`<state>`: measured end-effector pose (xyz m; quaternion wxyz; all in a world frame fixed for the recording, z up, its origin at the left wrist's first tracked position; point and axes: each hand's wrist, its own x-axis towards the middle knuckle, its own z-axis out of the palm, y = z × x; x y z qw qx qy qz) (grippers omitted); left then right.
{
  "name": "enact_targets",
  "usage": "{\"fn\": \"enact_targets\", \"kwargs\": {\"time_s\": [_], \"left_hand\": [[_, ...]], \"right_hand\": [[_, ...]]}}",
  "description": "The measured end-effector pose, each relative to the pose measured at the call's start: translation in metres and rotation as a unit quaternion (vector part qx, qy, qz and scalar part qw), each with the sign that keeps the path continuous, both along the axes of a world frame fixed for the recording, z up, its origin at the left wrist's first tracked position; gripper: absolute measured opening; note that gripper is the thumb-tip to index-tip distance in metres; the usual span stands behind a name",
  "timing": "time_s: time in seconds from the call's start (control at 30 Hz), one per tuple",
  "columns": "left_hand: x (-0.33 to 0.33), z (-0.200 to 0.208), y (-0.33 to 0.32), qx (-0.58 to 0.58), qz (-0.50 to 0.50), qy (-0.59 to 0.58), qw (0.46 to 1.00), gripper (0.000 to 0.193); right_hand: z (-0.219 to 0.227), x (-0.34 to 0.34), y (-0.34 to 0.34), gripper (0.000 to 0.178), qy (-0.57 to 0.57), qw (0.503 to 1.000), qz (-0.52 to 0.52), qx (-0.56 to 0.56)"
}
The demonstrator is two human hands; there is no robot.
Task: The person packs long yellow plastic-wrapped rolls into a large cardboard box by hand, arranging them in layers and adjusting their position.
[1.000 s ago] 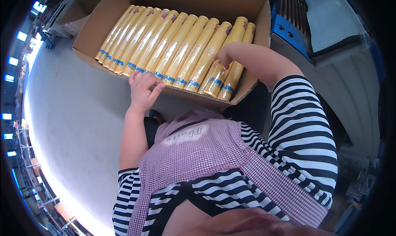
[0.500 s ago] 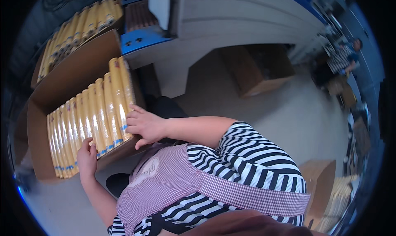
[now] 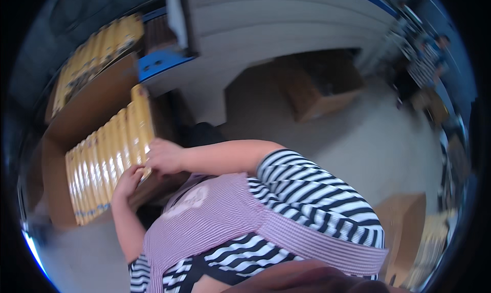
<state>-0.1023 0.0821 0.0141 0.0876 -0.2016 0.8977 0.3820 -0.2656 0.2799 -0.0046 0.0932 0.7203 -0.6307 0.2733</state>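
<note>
Shiny, plastic-wrapped yellow rolls [image 3: 105, 155] stand side by side in a row inside an open cardboard box [image 3: 57, 190] at the left. Blue marks show near their lower ends. My right hand [image 3: 164, 156] has its fingers curled against the lower part of the rightmost rolls. Close beside it, my left hand [image 3: 128, 182] bends its fingers over the near ends of the same rolls. Both hands are somewhat blurred, and their fingertips are partly hidden. What the rolls contain cannot be told.
Behind the box, another carton holds more yellow rolls [image 3: 99, 47]. A blue machine part [image 3: 166, 62] adjoins a large pale machine [image 3: 266, 22]. One cardboard box [image 3: 322, 101] lies under it; another carton [image 3: 401, 231] stands at lower right. A person [image 3: 423, 68] is far right.
My left hand has moved right and up, close to my right hand. My right hand's spread fingers have curled in at the rolls' edge. The view has shifted slightly.
</note>
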Motion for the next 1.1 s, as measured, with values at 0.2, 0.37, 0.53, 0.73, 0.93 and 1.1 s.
{"fn": "enact_targets", "kwargs": {"time_s": [0.2,0.37,0.53,0.73,0.93,1.1], "left_hand": [[-0.006,0.032,0.027,-0.008,0.016,-0.079,0.997,0.043],[-0.005,0.031,0.027,0.002,0.049,-0.091,0.995,0.044],[-0.01,0.026,0.027,0.007,0.073,-0.107,0.992,0.045],[-0.016,0.015,0.022,-0.065,0.059,-0.139,0.986,0.043],[-0.014,0.017,0.008,-0.003,0.039,-0.066,0.997,0.038],[-0.01,0.012,0.01,0.009,-0.002,-0.062,0.998,0.039]], "right_hand": [[0.019,0.002,0.019,0.039,-0.007,0.999,-0.011,0.044],[0.016,0.0,0.018,0.043,0.004,1.0,0.011,0.01],[0.019,-0.002,0.023,0.036,-0.01,1.0,0.013,-0.005],[0.011,-0.001,0.029,0.009,-0.053,0.998,0.002,-0.041],[-0.015,-0.017,-0.003,0.013,0.013,0.995,0.022,-0.095],[-0.005,-0.016,0.009,0.02,0.06,0.996,0.031,-0.056]]}}
